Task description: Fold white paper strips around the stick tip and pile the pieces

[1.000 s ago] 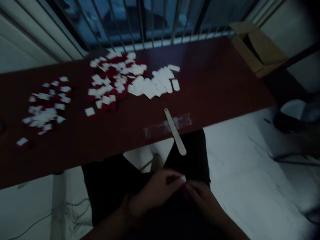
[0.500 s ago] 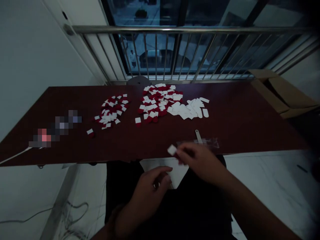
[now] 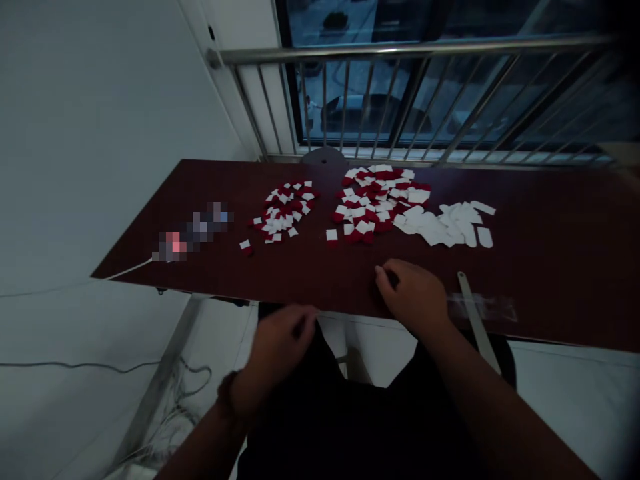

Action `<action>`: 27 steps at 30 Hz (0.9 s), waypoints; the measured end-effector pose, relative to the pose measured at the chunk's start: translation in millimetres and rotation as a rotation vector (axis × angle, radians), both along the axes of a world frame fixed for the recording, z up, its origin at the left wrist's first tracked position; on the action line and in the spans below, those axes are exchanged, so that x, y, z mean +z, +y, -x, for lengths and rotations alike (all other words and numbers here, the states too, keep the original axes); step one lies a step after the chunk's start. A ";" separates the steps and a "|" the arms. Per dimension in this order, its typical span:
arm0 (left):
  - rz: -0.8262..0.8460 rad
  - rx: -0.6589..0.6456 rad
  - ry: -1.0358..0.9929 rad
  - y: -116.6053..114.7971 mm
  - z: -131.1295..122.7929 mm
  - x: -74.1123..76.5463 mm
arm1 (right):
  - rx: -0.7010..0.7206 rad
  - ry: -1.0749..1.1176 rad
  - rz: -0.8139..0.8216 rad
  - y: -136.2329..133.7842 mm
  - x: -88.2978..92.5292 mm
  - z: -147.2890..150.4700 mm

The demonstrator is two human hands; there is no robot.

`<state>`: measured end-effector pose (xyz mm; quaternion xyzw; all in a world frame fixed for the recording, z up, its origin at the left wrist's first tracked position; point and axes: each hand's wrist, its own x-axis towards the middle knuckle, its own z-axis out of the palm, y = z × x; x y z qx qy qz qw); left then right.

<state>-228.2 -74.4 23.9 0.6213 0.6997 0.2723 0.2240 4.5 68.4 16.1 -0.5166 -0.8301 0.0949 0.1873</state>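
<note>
My right hand [image 3: 414, 295] rests on the near edge of the dark red table [image 3: 550, 280], fingers curled down and closed; whatever is under them is hidden. My left hand [image 3: 281, 339] hovers just below and in front of the table edge, its fingers pinched together. Beyond the hands lie two piles of small red-and-white pieces, a left pile [image 3: 283, 212] and a middle pile [image 3: 377, 200], beside a heap of white paper slips [image 3: 447, 223]. Right of my right hand a pale flat stick [image 3: 475, 313] lies across a clear plastic strip [image 3: 493, 308].
A blurred object [image 3: 193, 230] with a white cable [image 3: 125, 270] sits at the table's left end. One loose piece [image 3: 245, 245] lies apart from the piles. A metal railing [image 3: 400, 50] and window stand behind the table. Cords trail on the floor [image 3: 75, 367] by the table leg [image 3: 160, 383].
My right hand, which held a small white-and-red piece in the air, has come down onto the table edge. My hands have separated. The view has swung left.
</note>
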 end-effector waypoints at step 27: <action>0.240 -0.407 -0.283 1.9 -147.3 -50.5 | -0.294 0.838 1.055 -144.4 -23.4 -96.2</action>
